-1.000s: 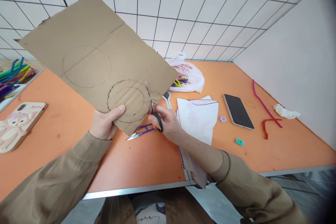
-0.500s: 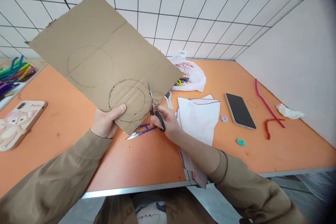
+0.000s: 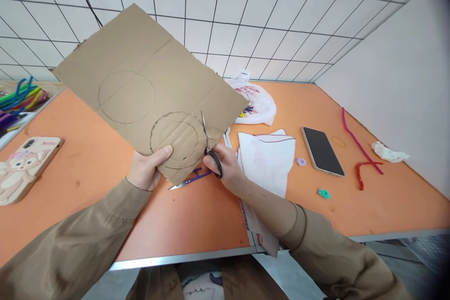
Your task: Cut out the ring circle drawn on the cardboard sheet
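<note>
My left hand point(image 3: 146, 169) grips the near edge of a brown cardboard sheet point(image 3: 140, 70), thumb pressed on top, holding it tilted above the orange table point(image 3: 91, 159). Two pencilled circles mark the sheet; the nearer circle point(image 3: 176, 138) has a rough cut line round part of it. My right hand point(image 3: 225, 166) is closed on black-handled scissors point(image 3: 208, 143), whose blades bite into the cardboard at the right side of that circle. Small purple thread snips point(image 3: 191, 180) lie on the table just under the sheet.
A white cloth point(image 3: 265, 159) lies right of my hands, over the table's front edge. A dark phone point(image 3: 322, 151), pink and red pipe cleaners point(image 3: 358, 143), a plastic bag point(image 3: 258, 103) and small buttons sit further right. A phone in a cartoon case point(image 3: 24, 166) lies left.
The cardboard has drifted right and tipped slightly lower, and both hands moved with it. The scissors stay in the cut at the circle's right side.
</note>
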A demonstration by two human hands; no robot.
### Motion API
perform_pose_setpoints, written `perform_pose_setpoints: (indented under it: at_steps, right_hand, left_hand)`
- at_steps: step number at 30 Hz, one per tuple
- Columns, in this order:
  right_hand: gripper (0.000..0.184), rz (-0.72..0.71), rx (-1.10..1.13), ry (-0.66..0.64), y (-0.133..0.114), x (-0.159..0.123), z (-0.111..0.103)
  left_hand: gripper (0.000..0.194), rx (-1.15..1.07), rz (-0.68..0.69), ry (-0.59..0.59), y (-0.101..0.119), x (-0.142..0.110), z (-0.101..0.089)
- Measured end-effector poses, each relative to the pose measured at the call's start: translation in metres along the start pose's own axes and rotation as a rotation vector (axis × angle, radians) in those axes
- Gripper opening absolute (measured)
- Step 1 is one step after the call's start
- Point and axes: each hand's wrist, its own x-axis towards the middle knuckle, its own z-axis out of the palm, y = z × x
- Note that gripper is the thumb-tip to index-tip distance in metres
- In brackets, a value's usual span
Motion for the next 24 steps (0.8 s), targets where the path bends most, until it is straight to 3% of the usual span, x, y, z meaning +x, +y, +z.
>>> perform_pose_setpoints:
  at_steps: [12, 19, 24]
  right_hand:
    - [0.035, -0.068, -0.125, 0.019, -0.0020, 0.0021, 0.0014]
    - [0.037, -0.037, -0.111, 0.054, 0.0013, 0.0020, 0.0029]
    - [0.035, 0.038, -0.025, -0.017, 0.0050, 0.0031, 0.0052]
  left_hand:
    - [0.071, 0.015, 0.036, 0.028, 0.0053, 0.0014, 0.0000]
    - [0.066, 0.019, 0.027, 0.030, 0.0042, 0.0027, -0.0008]
    - [0.070, 0.016, 0.046, 0.049, 0.0062, 0.0060, -0.0034]
